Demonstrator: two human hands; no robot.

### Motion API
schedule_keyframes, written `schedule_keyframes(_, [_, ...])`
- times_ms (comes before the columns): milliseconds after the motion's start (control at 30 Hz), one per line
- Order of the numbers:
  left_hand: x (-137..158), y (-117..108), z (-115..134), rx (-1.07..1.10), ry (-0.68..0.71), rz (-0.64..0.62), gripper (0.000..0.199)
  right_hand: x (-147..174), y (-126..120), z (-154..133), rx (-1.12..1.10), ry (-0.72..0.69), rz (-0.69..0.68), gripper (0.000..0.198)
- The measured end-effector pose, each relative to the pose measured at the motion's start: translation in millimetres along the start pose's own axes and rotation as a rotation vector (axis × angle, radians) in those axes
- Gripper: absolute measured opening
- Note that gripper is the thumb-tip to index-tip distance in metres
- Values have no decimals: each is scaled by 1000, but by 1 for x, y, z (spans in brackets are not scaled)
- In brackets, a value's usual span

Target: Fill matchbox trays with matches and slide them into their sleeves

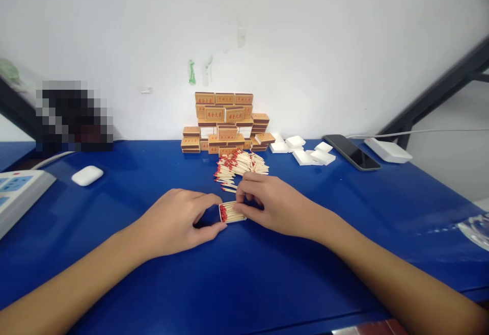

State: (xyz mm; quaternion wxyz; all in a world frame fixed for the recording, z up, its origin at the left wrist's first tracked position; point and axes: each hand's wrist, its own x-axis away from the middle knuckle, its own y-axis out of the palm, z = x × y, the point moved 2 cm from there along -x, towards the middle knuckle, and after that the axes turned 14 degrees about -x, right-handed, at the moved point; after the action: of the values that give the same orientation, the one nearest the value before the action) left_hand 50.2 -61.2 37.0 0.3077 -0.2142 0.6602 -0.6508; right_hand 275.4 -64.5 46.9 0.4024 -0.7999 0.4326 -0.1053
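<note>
A small white matchbox tray (pixel 233 221) lies on the blue table, filled with red-headed matches (pixel 229 211). My left hand (pixel 187 223) grips the tray's left end between thumb and forefinger. Over its right end is my right hand (pixel 267 202), fingers bent together at the matches; whether a match is pinched in them is hidden. Just beyond my hands spreads a heap of loose matches (pixel 237 164), most heads toward the left. Behind that heap, orange matchboxes (pixel 225 116) are stacked against the wall.
White empty trays (pixel 303 156) lie right of the stack, beside a dark phone (pixel 351 152) and a white box-shaped device (pixel 388 150). On the left are a white earbud case (pixel 87 175) and a power strip (pixel 25 192). The wall (pixel 305 44) closes off the back.
</note>
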Motion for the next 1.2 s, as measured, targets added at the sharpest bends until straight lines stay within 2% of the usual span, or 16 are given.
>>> schedule_keyframes(200, [1, 0, 0, 4, 6, 15, 27, 1, 6, -1, -65, -12, -9, 6])
schedule_keyframes(567, [1, 2, -1, -17, 1, 9, 27, -2, 2, 0, -6, -13, 39, 8])
schedule_keyframes(633, [1, 1, -1, -17, -2, 7, 28, -3, -13, 8, 36, -19, 82, 15])
schedule_keyframes(700, [0, 0, -1, -15, -1, 6, 29, -1, -40, 25, 160, 53, 260, 24])
schedule_keyframes(800, [-1, -2, -1, -13, -2, 14, 29, 11, -86, 67, 497, 356, 495, 32])
schedule_keyframes(867, [-1, -3, -1, -14, -8, 19, 30, 20, -106, 93, 600, 512, 502, 37])
schedule_keyframes(933, [-1, -4, -2, -16, -13, 22, 31, 24, -115, 109, 611, 567, 505, 38])
schedule_keyframes(1000, [0, -4, -3, -17, -20, 25, 31, 20, -111, 114, 588, 500, 474, 33])
schedule_keyframes(1067, [0, -5, -3, -11, -28, 33, 31, 11, -99, 112, 536, 377, 448, 32])
schedule_keyframes(1133, [0, -5, -3, 0, -35, 45, 31, -1, -87, 111, 466, 262, 452, 36])
schedule_keyframes(1200, [1, -6, -3, 10, -40, 57, 31, -11, -79, 115, 377, 217, 499, 43])
